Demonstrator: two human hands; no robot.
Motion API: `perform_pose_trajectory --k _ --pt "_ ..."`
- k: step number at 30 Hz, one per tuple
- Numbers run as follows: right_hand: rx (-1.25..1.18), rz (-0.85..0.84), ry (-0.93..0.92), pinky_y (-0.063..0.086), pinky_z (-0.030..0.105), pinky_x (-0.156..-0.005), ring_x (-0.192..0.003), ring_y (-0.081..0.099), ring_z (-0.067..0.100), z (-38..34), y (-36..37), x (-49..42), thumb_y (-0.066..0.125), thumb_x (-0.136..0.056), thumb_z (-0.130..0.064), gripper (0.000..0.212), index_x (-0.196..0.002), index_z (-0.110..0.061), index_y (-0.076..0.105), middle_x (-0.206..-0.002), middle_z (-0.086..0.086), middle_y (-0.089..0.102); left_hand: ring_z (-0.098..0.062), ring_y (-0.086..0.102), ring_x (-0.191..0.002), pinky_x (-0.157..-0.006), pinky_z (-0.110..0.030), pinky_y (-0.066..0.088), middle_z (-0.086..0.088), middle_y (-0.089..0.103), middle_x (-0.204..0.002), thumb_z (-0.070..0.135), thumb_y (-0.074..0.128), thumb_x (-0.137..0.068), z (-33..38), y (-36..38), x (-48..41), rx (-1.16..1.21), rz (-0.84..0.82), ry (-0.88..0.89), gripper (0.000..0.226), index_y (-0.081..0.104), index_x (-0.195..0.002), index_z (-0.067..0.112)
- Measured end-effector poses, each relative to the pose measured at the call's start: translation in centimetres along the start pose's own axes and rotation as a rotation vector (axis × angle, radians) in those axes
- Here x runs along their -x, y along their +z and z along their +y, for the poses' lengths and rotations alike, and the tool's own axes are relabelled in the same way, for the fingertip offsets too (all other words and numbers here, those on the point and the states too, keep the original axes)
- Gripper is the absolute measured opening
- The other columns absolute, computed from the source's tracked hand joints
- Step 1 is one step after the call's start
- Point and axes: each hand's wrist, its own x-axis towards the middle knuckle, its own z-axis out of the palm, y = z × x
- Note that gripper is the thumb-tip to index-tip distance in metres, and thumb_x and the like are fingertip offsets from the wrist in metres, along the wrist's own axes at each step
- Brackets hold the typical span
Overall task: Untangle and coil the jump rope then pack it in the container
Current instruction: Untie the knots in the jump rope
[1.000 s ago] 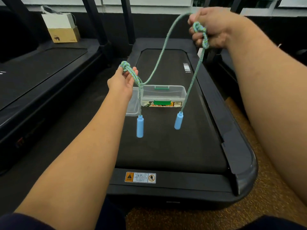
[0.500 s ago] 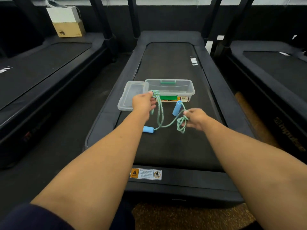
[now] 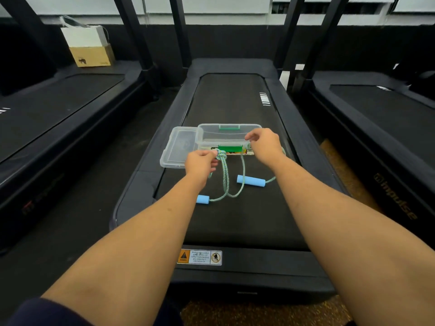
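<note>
Left hand (image 3: 202,164) grips the knot of 1 jump rope (image 3: 225,182). Right hand (image 3: 263,143) curled, grasp not discernible. 2 blue handles (image 3: 250,180) nearer than the hands; 1 container (image 3: 229,125) beyond them.

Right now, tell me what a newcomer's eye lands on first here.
The green jump rope, bunched in a knot at the left hand and running up to the right hand, with blue handles lying on the treadmill belt. Behind them sits the open clear container, lid beside it.

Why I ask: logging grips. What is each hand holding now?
Left hand: closed, gripping the jump rope knot.
Right hand: closed, pinching another strand.
</note>
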Motion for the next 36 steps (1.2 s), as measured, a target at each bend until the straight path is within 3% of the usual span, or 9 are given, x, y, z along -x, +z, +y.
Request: perform_pose_trajectory --k 3,6,11,16,20,24,29,32,36 --pt "-0.112 0.015 -0.03 0.044 0.019 -0.073 -0.094 0.062 0.013 -0.5 -0.2 0.7 0.042 -0.088 0.009 0.044 -0.094 -0.016 0.077 -0.098 0.001 0.071 -0.021 0.068 -0.081 -0.076 -0.032 0.059 -0.01 0.069 -0.08 0.017 0.066 -0.094 0.4 -0.1 0.4 -0.006 -0.018 0.014 0.02 0.068 -0.101 -0.002" --pt "-0.218 0.047 0.011 0.05 0.026 -0.077 -0.09 0.066 0.014 0.6 0.0 0.7 0.043 -0.08 0.012 0.049 -0.079 -0.026 0.074 -0.09 -0.001 0.073 -0.025 0.07 -0.088 -0.082 -0.036 0.06 -0.013 0.07 -0.086 0.018 0.066 -0.095 0.4 -0.4 0.5 0.002 -0.017 0.013 0.021 0.068 -0.103 -0.001" --pt "-0.151 0.012 0.1 0.051 0.029 -0.065 -0.086 0.066 0.022 3.7 0.7 1.1 0.05 -0.081 0.015 0.047 -0.073 -0.025 0.074 -0.089 0.002 0.073 -0.03 0.071 -0.09 -0.077 -0.034 0.061 -0.018 0.069 -0.091 0.013 0.063 -0.097 0.4 -0.8 0.6 0.133 -0.005 -0.07 0.026 0.062 -0.112 -0.008" --pt "0.083 0.012 0.064 0.038 0.034 -0.085 -0.093 0.054 0.02 3.3 1.3 1.7 0.052 -0.089 -0.001 0.037 -0.08 -0.026 0.077 -0.099 -0.006 0.07 -0.029 0.071 -0.082 -0.071 -0.033 0.062 -0.02 0.067 -0.094 0.009 0.056 -0.1 2.3 -0.5 0.6 0.398 0.013 -0.154 0.018 0.057 -0.11 -0.005" --pt "-0.124 -0.01 -0.006 0.05 0.028 -0.061 -0.07 0.058 0.016 2.5 1.1 1.5 0.052 -0.087 -0.001 0.034 -0.079 -0.024 0.076 -0.093 0.002 0.074 -0.027 0.073 -0.081 -0.072 -0.034 0.063 -0.02 0.069 -0.104 0.011 0.057 -0.1 3.4 -0.1 -0.1 0.567 0.01 -0.164 0.03 0.054 -0.122 -0.009" --pt "-0.101 0.008 -0.035 0.053 0.033 -0.063 -0.074 0.06 0.019 2.2 1.3 1.0 0.051 -0.087 0.005 0.038 -0.079 -0.022 0.076 -0.091 0.009 0.073 -0.026 0.073 -0.082 -0.067 -0.033 0.062 -0.018 0.07 -0.099 0.009 0.055 -0.1 5.7 0.1 -0.2 0.791 -0.01 -0.128 0.029 0.057 -0.122 -0.01" --pt "-0.009 0.002 -0.033 0.045 0.016 -0.058 -0.081 0.062 0.019 2.8 1.2 0.5 0.058 -0.08 0.014 0.04 -0.076 -0.022 0.075 -0.088 0.005 0.07 -0.031 0.07 -0.085 -0.067 -0.033 0.063 -0.022 0.065 -0.106 0.009 0.054 -0.101 8.3 0.5 0.0 0.983 -0.055 -0.061 0.025 0.058 -0.117 -0.01" --pt "0.041 -0.007 -0.02 0.043 0.008 -0.056 -0.069 0.056 0.008 3.1 1.0 0.6 0.061 -0.084 0.015 0.031 -0.088 -0.013 0.074 -0.083 0.0 0.061 -0.031 0.07 -0.085 -0.067 -0.033 0.063 -0.022 0.066 -0.105 0.009 0.053 -0.102 8.5 0.6 0.2 0.988 -0.088 -0.059 0.025 0.057 -0.118 -0.01" --pt "0.038 -0.016 -0.015 0.059 0.032 -0.082 -0.074 0.063 0.011 3.6 1.0 0.5 0.061 -0.083 0.014 0.033 -0.094 -0.016 0.071 -0.091 0.005 0.069 -0.028 0.071 -0.085 -0.066 -0.032 0.063 -0.02 0.068 -0.1 0.008 0.052 -0.102 7.4 0.7 0.2 0.89 -0.076 -0.093 0.021 0.059 -0.113 -0.008"
